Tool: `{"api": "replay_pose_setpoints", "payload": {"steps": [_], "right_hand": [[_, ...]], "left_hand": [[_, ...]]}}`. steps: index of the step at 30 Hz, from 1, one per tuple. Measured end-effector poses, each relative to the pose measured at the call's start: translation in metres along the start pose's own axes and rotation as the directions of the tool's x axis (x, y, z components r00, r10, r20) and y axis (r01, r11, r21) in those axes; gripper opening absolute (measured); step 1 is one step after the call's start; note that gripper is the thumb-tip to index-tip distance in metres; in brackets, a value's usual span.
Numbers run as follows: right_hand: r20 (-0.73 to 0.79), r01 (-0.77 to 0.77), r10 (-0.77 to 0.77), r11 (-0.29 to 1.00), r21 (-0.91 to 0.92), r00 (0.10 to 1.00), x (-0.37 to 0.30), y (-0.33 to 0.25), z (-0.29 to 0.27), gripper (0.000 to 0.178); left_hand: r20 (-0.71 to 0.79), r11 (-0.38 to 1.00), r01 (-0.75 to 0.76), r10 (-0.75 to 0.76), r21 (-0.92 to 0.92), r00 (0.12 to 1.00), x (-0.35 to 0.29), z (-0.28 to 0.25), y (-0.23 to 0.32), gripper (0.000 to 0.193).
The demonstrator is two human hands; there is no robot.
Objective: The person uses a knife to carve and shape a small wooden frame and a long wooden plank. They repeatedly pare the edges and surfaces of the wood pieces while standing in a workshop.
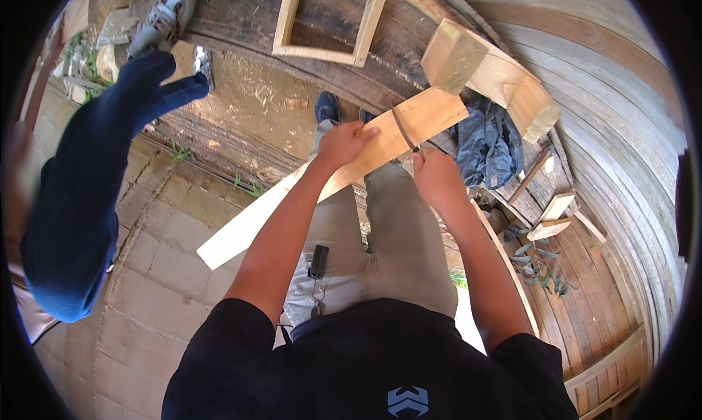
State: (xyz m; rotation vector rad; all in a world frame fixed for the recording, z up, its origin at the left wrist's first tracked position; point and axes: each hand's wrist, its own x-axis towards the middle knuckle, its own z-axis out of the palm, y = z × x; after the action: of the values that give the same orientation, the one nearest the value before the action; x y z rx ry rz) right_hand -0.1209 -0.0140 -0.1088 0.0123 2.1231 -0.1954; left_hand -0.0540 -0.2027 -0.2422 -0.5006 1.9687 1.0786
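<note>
A long pale wooden board (380,143) slants across my legs, its far right end beside a stack of wood blocks. My left hand (345,143) is closed on the board, thumb resting on its top face. My right hand (436,173) is wrapped round the handle end of a narrow, dark-bladed hand tool (403,129). The blade crosses the board's width near its right end; whether it is a saw or a file I cannot make out. The underside of the board and most of the tool's handle are hidden.
A rectangular wooden frame (356,57) lies on the dark plank bench (241,14). Thick wood blocks (455,58) and a crumpled black plastic bag (491,145) are at the right, by a plank wall (621,91). Another person's leg in dark blue (80,193) stands at the left.
</note>
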Motion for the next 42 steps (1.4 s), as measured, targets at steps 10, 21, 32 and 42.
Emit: {"api": "replay_pose_setpoints", "payload": {"steps": [10,21,32,42], "right_hand": [[0.03,-0.015,0.021,0.981,-0.195,0.999,0.003,-0.017,-0.014,0.037],[0.014,-0.06,0.063,0.986,-0.153,0.998,0.001,-0.013,-0.023,0.036],[-0.064,-0.005,-0.013,0.962,-0.275,0.998,-0.003,-0.009,-0.006,0.034],[0.009,0.0,0.004,0.921,-0.389,1.0,0.0,-0.034,-0.028,0.034]], "left_hand": [[0.012,0.996,0.062,-0.061,-0.068,0.998,0.001,0.015,-0.01,0.059],[-0.068,0.992,0.023,-0.032,-0.127,0.997,0.004,0.024,-0.02,0.062],[0.024,0.99,0.086,-0.084,-0.111,0.996,0.0,0.011,-0.011,0.062],[-0.114,0.994,0.037,-0.049,-0.104,0.992,-0.001,0.023,-0.013,0.061]]}}
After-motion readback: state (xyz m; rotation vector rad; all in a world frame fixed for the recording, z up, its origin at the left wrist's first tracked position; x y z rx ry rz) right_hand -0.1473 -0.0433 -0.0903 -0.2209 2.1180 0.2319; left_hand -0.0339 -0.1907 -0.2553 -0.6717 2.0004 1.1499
